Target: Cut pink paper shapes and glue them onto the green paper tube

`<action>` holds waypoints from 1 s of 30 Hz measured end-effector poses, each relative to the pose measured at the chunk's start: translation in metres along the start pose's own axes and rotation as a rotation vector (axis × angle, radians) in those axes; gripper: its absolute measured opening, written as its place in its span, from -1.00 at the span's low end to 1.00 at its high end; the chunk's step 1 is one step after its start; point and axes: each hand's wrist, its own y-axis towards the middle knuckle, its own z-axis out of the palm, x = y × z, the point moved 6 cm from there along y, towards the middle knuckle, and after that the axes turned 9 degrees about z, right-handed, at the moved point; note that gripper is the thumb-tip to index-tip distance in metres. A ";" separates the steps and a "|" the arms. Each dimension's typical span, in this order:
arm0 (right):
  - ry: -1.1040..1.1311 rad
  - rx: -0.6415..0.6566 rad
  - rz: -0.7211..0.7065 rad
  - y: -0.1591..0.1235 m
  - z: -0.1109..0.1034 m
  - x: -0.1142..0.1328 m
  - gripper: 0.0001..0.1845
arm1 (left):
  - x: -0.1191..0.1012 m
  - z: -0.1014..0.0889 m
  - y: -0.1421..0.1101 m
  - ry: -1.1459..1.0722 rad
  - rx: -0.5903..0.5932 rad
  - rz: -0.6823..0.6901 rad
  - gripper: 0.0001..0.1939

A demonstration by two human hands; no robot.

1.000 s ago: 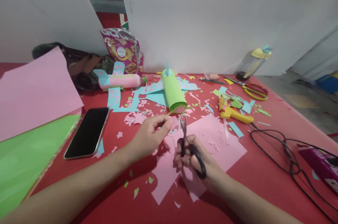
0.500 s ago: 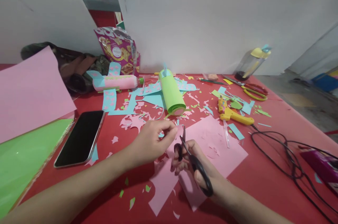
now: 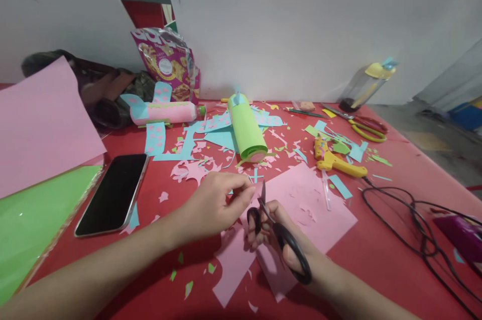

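My right hand (image 3: 276, 234) grips black-handled scissors (image 3: 291, 252), fingers and thumb in the loops, blades pointing up and away from me. Close to the blade tips, my left hand (image 3: 222, 202) is pinched, thumb against fingers, on what looks like a small bit of pink paper that blends with the sheet behind. Below both hands lie cut pink paper pieces (image 3: 230, 272). A larger pink sheet (image 3: 324, 214) with small scraps on it lies to the right. Just beyond the hands rests a green paper-wrapped tube (image 3: 246, 126) with blue wings.
A phone (image 3: 113, 194) lies left, beside pink (image 3: 48, 129) and green sheets (image 3: 33, 224). Behind are a pink wrapped bottle (image 3: 171, 112) and a snack bag (image 3: 167, 66). At right are a yellow glue gun (image 3: 341, 163), its cable, yellow-and-red-handled scissors (image 3: 367, 131) and a clear bottle (image 3: 363, 89).
The scissors have shifted slightly right and their handles look a little wider apart. The left hand keeps its pinch almost in place. The view has moved slightly.
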 end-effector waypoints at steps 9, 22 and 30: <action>0.068 -0.006 -0.001 0.001 -0.001 -0.004 -0.43 | -0.001 -0.002 -0.001 0.056 0.016 0.061 -0.74; 0.119 -0.008 0.019 0.003 0.000 -0.008 -0.43 | 0.000 -0.002 -0.002 0.055 0.031 0.034 -0.73; 0.158 0.051 0.019 -0.002 0.007 0.003 -0.51 | 0.000 -0.003 -0.002 0.089 0.051 0.042 -0.71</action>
